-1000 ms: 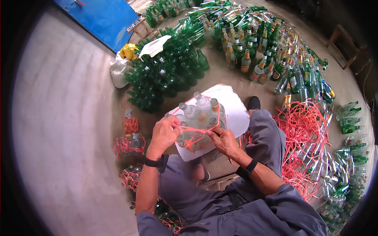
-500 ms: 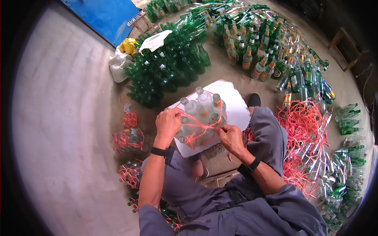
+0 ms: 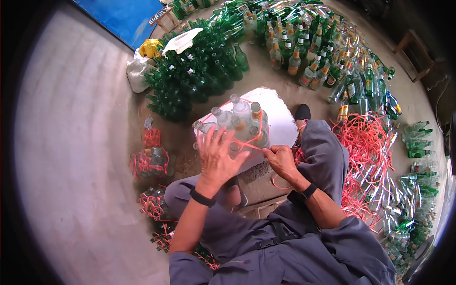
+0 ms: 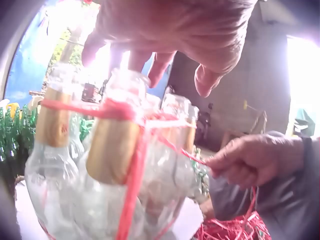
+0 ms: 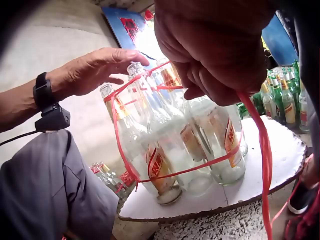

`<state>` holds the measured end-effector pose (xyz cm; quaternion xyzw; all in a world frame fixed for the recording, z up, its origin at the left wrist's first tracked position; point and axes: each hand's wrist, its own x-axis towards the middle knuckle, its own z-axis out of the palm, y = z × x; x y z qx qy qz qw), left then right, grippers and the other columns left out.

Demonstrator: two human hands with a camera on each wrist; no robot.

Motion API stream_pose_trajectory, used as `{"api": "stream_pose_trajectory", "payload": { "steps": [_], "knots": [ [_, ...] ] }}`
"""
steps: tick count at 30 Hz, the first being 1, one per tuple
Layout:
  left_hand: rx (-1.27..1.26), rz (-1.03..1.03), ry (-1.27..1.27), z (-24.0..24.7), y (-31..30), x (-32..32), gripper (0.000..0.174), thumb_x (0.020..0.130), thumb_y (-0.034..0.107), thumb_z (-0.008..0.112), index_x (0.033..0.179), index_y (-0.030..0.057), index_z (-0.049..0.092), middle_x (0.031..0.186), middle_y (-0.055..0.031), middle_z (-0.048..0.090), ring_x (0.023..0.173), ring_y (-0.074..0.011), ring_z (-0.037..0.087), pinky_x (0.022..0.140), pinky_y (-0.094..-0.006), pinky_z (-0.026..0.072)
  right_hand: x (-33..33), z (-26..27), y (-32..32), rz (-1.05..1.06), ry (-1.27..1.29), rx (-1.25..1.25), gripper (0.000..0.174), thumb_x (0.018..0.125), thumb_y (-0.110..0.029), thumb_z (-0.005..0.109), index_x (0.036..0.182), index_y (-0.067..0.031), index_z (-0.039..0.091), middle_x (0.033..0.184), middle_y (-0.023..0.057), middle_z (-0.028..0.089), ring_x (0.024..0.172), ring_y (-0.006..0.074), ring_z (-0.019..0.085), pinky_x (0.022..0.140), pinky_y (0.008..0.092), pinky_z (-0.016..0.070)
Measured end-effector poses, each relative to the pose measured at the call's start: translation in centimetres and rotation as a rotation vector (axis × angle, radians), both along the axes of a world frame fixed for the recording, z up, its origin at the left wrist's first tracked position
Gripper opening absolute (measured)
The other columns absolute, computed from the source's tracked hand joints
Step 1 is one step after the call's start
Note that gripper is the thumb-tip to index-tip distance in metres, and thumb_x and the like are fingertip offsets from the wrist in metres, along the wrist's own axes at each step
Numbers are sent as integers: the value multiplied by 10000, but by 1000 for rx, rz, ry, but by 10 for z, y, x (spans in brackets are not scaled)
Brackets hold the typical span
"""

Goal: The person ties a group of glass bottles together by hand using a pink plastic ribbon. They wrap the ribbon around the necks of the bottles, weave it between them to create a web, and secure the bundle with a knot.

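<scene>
A bundle of clear glass bottles (image 3: 241,112) stands on a white board (image 3: 281,111), bound with red plastic twine (image 5: 175,174). In the left wrist view the twine crosses the bottle necks and runs taut to my right hand (image 4: 255,159). My right hand (image 3: 281,159) pinches that strand at the near right of the bundle, and a loose tail (image 5: 264,155) hangs below it. My left hand (image 3: 217,159) is spread over the near left bottles, its fingers extended close to the bottle tops. Several bottle necks carry gold foil.
A heap of red twine (image 3: 363,152) lies to the right of my leg. Green bottles (image 3: 190,83) crowd the floor ahead, and mixed bottles (image 3: 313,57) beyond them curve rightwards. Twine-bound bundles (image 3: 151,162) stand at the left, near the pale wall (image 3: 76,142).
My left hand has let go of the twine and spread its fingers over the bottles. My right hand keeps its pinch on the strand, now farther toward the near right side.
</scene>
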<state>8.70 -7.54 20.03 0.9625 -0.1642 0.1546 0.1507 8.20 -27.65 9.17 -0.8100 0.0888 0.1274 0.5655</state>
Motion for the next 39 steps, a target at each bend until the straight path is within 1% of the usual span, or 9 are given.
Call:
{"api": "stream_pose_trajectory", "payload": {
  "steps": [2, 9, 17, 19, 20, 22, 28, 35, 39],
  "knots": [
    [63, 56, 33, -15, -8, -2, 472, 723, 339, 804, 1111, 94, 693, 1312, -114, 581, 1347, -348, 415, 1090, -549, 288, -1, 3, -2, 12, -3, 16, 382, 879, -293, 676, 757, 70, 667, 542, 175, 537, 530, 147, 512, 560, 404, 465],
    [110, 102, 4, -29, -11, 1, 439, 713, 281, 804, 1102, 105, 700, 1261, -76, 616, 1350, -346, 419, 1069, -525, 313, -2, 10, -16, 21, -65, 30, 367, 908, -280, 670, 773, 61, 666, 559, 187, 544, 520, 159, 515, 563, 395, 463],
    [64, 112, 23, -25, -13, 2, 379, 695, 240, 789, 1039, 100, 712, 1247, -57, 630, 1338, -332, 431, 1030, -480, 346, -1, 20, -37, 59, -223, -79, 349, 914, -255, 685, 752, 53, 661, 563, 213, 528, 467, 254, 504, 529, 404, 445],
    [47, 108, 49, -26, -11, 0, 355, 719, 240, 772, 1037, 99, 702, 1253, -72, 625, 1350, -341, 415, 1040, -507, 330, -1, 16, -40, 86, -214, -121, 325, 945, -246, 674, 796, 42, 694, 522, 77, 456, 542, 84, 408, 506, 332, 395],
    [28, 99, 77, -25, -11, 2, 331, 744, 240, 755, 1036, 99, 692, 1258, -86, 620, 1362, -349, 399, 1049, -534, 313, 0, 18, -41, 88, -225, -124, 325, 945, -246, 674, 796, 42, 694, 522, 77, 456, 542, 84, 408, 506, 332, 395],
    [22, 100, 76, -22, -12, 2, 316, 744, 238, 754, 1022, 101, 692, 1254, -83, 623, 1357, -348, 404, 1042, -532, 318, -3, 20, -42, 92, -240, -128, 346, 918, -260, 681, 759, 48, 670, 570, 226, 531, 453, 281, 498, 513, 414, 439],
    [-6, 96, 84, -25, -11, 0, 286, 745, 228, 751, 997, 105, 692, 1237, -68, 634, 1353, -339, 409, 1025, -545, 321, -8, 52, -53, 144, -319, -222, 317, 934, -236, 669, 770, 36, 658, 603, 242, 537, 494, 397, 504, 511, 427, 439],
    [9, 147, 110, -27, -10, -1, 358, 723, 223, 783, 1051, 107, 702, 1258, -45, 631, 1405, -310, 371, 1078, -553, 287, -6, 68, -55, 206, -392, -282, 304, 918, -204, 692, 732, 23, 610, 633, 235, 553, 557, 422, 527, 510, 442, 429],
    [-5, 145, 133, -26, -7, -2, 374, 729, 219, 779, 1076, 106, 694, 1276, -48, 623, 1414, -310, 359, 1086, -567, 279, 7, 93, -57, 361, -707, -393, 295, 918, -181, 678, 710, -29, 534, 638, 175, 557, 588, 408, 557, 516, 466, 429]
  ]
}}
